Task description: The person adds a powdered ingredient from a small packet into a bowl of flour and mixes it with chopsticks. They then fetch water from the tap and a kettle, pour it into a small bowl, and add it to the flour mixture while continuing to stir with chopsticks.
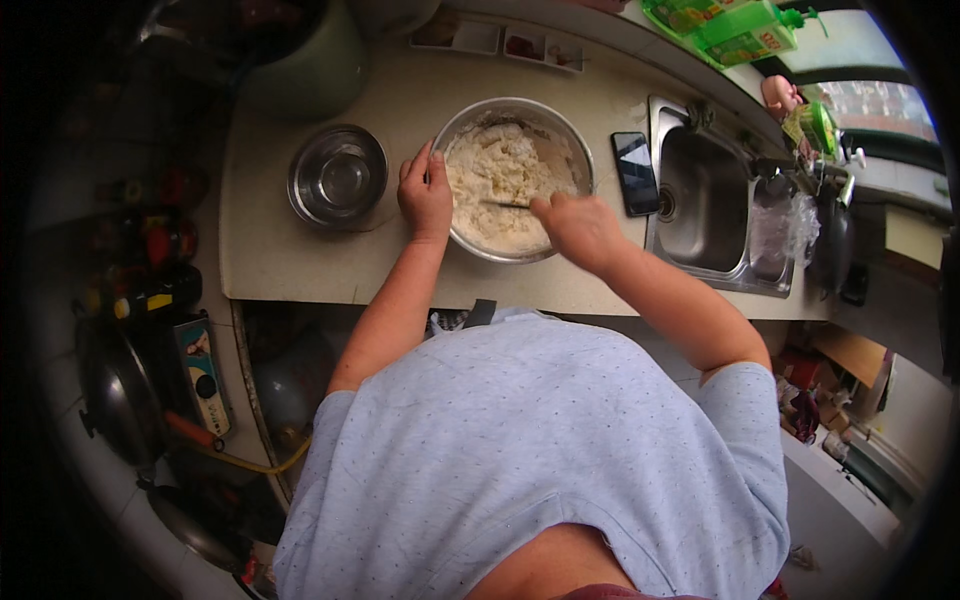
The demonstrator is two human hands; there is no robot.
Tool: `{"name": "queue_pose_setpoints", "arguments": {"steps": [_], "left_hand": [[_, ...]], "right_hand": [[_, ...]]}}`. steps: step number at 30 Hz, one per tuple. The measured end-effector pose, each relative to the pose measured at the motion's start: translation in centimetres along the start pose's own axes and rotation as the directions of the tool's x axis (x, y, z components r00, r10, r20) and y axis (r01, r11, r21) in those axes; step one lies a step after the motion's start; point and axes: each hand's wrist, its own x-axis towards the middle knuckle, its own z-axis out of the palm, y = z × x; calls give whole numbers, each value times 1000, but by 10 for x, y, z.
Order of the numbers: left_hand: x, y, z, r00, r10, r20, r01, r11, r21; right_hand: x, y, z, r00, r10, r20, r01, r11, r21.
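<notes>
A large metal mixing bowl [587, 161] stands on the counter in front of me. Lumpy pale dough [502, 161] with loose flour fills much of it. On the bowl's left side my left hand [426, 196] grips the rim, the thumb at the edge. My right hand [581, 227], slightly blurred, is over the lower right rim, closed around a thin utensil [510, 205]. The utensil's far end reaches into the dough, and its exact kind is unclear. Left of my left hand sits a smaller stainless steel bowl [337, 177], with no contents visible.
A smartphone [636, 174] lies between the mixing bowl and the stainless sink [705, 202]. White compartment dishes [476, 36] line the counter's back. A large pale green container [319, 75] stands back left. A gas stove [202, 375] with a wok [120, 397] is at far left.
</notes>
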Motion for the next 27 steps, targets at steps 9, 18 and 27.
{"name": "queue_pose_setpoints", "arguments": {"steps": [9, 18, 27], "left_hand": [[4, -1, -1, 999, 37, 22, -38, 999, 16], [6, -2, -3, 998, 63, 24, -63, 998, 27], [5, 1, -1, 999, 39, 19, -39, 998, 40]], "right_hand": [[1, 46, -30, 931, 366, -11, -366, 929, -63], [8, 4, 3, 999, 45, 9, -45, 999, -4], [-36, 4, -44, 985, -61, 163, 94, 974, -206]]}}
